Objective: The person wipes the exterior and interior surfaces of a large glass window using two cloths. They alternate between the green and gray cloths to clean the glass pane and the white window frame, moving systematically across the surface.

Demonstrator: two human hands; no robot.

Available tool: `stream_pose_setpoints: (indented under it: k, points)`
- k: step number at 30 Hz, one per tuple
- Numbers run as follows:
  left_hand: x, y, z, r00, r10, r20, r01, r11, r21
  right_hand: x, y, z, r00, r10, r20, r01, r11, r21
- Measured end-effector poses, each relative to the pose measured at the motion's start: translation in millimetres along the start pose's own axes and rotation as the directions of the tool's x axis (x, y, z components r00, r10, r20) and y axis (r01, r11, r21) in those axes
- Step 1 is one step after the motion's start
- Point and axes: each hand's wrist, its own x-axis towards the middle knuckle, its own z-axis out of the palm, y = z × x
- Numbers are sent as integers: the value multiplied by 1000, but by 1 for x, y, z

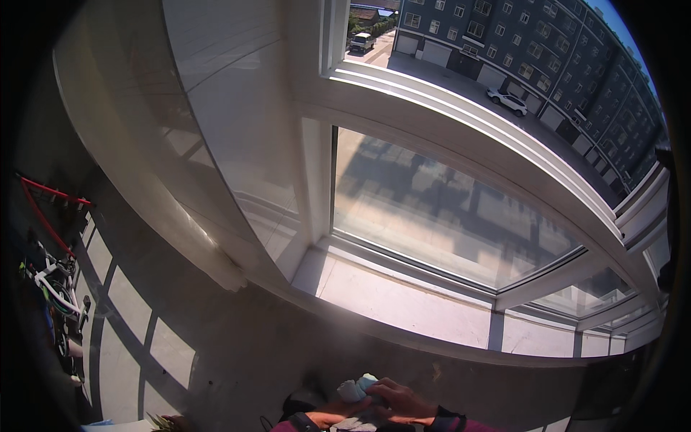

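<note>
Both hands are close together at the bottom of the head view, low before the window. A crumpled pale cloth [353, 390], white with a light blue part, is held between them. My left hand [339, 411] grips it from the left, palm side partly hidden. My right hand [398, 398] has its fingers closed on the light blue end. More greyish cloth [360, 422] shows below the hands, cut by the picture's edge. Dark cuffs with magenta sleeves cover both wrists.
A sunlit window sill [399, 302] runs beneath white-framed window panes [432, 210]. To the left stand a pale wall column [232, 135] and a white bicycle frame [51, 275] by a red metal frame [48, 191]. Plant leaves [159, 422] show at the bottom left.
</note>
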Motion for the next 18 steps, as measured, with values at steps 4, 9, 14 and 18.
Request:
stream_pose_setpoints:
  k: [4,9,14,18]
  points:
    - [-48,33,58,924,-341,-171,347,938,8,-25,-71,-7,981,190,-34,-185,977,109]
    - [-116,91,140,960,-235,-153,232,972,-38,-23,-152,-29,949,167,-268,-171,985,8]
    - [-158,135,191,996,-85,-15,84,994,-77,-14,-232,-70,972,73,-221,-102,988,-120]
    - [-192,151,201,999,39,-1,-39,992,-123,-12,-293,-114,972,94,-216,-124,984,-130]
